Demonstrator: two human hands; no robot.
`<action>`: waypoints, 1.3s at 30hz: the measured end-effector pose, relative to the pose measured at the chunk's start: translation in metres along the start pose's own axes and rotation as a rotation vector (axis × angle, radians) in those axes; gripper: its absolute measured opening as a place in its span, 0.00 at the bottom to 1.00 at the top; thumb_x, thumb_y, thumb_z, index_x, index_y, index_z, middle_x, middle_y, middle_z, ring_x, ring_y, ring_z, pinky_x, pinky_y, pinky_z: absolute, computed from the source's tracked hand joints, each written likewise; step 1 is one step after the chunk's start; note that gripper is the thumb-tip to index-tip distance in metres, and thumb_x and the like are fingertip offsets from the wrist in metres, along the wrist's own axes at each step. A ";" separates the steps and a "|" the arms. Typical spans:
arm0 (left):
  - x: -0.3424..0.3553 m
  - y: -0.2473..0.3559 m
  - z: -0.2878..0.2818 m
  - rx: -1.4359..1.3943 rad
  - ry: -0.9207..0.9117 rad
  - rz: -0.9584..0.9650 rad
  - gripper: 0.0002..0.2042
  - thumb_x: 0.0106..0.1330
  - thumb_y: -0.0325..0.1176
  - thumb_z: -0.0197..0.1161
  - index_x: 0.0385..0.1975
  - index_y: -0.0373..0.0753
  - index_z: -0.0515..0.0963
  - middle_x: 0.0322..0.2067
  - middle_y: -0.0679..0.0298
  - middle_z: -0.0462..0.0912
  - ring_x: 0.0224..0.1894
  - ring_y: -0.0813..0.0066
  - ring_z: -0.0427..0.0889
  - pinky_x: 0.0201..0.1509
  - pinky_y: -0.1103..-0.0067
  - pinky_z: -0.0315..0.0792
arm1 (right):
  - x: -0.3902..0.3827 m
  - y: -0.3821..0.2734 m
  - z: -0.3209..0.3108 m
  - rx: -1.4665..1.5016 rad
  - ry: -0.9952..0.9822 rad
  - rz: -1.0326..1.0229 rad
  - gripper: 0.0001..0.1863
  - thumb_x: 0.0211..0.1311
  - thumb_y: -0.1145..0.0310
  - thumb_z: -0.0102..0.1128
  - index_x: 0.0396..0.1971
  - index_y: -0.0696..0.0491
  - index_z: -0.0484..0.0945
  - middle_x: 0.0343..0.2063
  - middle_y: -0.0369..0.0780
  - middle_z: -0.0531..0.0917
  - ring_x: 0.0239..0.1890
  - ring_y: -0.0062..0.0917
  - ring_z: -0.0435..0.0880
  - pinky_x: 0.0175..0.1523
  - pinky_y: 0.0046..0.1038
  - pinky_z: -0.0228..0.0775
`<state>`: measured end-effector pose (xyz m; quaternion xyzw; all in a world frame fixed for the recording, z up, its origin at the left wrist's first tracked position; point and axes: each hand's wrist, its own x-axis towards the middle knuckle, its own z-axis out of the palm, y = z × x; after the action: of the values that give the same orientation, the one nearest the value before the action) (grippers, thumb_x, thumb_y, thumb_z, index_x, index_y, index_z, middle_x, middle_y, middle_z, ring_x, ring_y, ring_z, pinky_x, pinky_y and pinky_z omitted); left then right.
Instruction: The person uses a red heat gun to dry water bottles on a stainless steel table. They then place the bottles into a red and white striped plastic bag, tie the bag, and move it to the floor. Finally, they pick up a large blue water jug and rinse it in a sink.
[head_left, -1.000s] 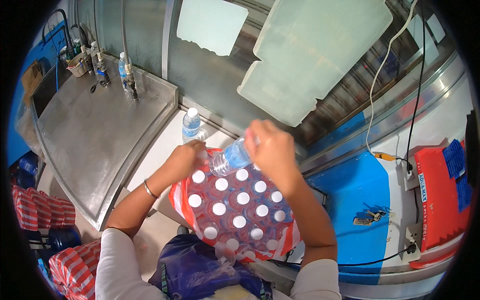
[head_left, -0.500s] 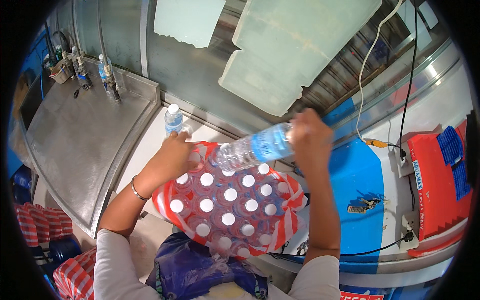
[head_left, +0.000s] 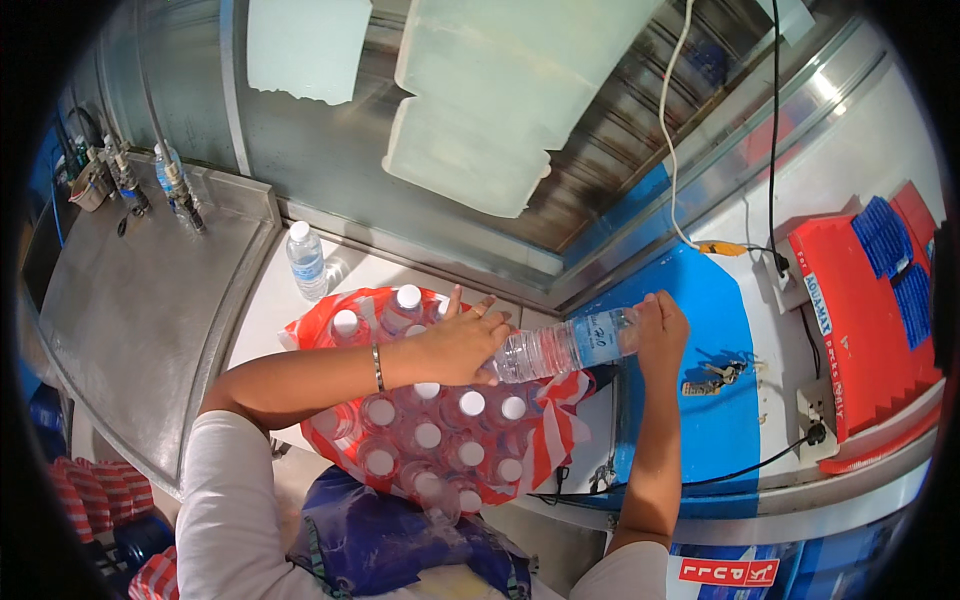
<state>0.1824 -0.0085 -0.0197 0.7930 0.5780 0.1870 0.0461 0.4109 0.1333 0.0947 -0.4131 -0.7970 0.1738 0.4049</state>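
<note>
My right hand [head_left: 661, 328] grips the cap end of a clear, blue-labelled bottle [head_left: 575, 343], which lies on its side above a red-and-white striped plastic bag [head_left: 563, 450] full of upright white-capped bottles [head_left: 428, 435]. My left hand [head_left: 462, 338] has its fingers spread over the bag's back part, beside the base of that bottle; whether it touches the bottle I cannot tell. One upright bottle [head_left: 307, 262] stands apart on the white counter [head_left: 262, 325], behind and left of the bag. A blue item [head_left: 390, 525] is at my waist.
A steel sink counter [head_left: 130, 320] with taps and bottles is at left. A glass window [head_left: 300, 150] rises behind. At right are keys [head_left: 725, 372], cords, sockets [head_left: 812, 405] and a red panel [head_left: 850, 335] with blue cloths. Striped bags [head_left: 85, 490] sit low at left.
My right hand has swung the bottle rightward and laid it nearly level. My left hand has moved rightward across the bag, away from the standing bottle. The view has shifted too.
</note>
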 end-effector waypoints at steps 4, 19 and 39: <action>0.005 -0.012 0.010 0.026 -0.105 0.119 0.25 0.59 0.50 0.63 0.53 0.44 0.74 0.61 0.57 0.64 0.69 0.51 0.56 0.64 0.37 0.48 | -0.003 0.012 -0.011 -0.142 -0.085 0.103 0.15 0.66 0.67 0.50 0.21 0.60 0.69 0.16 0.43 0.75 0.20 0.20 0.72 0.26 0.30 0.62; -0.002 -0.029 -0.002 -0.204 -0.072 0.182 0.17 0.64 0.41 0.57 0.50 0.44 0.76 0.55 0.56 0.68 0.61 0.52 0.66 0.65 0.59 0.61 | -0.047 -0.063 -0.010 -0.450 -0.167 -0.473 0.11 0.62 0.68 0.52 0.21 0.55 0.68 0.20 0.47 0.74 0.23 0.46 0.75 0.27 0.42 0.66; -0.159 -0.050 -0.068 -0.035 0.224 -0.502 0.15 0.44 0.32 0.73 0.34 0.38 0.83 0.51 0.49 0.75 0.52 0.51 0.75 0.56 0.67 0.72 | -0.013 -0.109 0.140 -0.107 -0.083 -0.223 0.09 0.59 0.66 0.53 0.26 0.57 0.76 0.22 0.51 0.80 0.26 0.50 0.81 0.31 0.43 0.71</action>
<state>0.0718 -0.1503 -0.0102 0.5985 0.7545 0.2662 0.0407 0.2482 0.0659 0.0698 -0.3356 -0.8621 0.1017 0.3658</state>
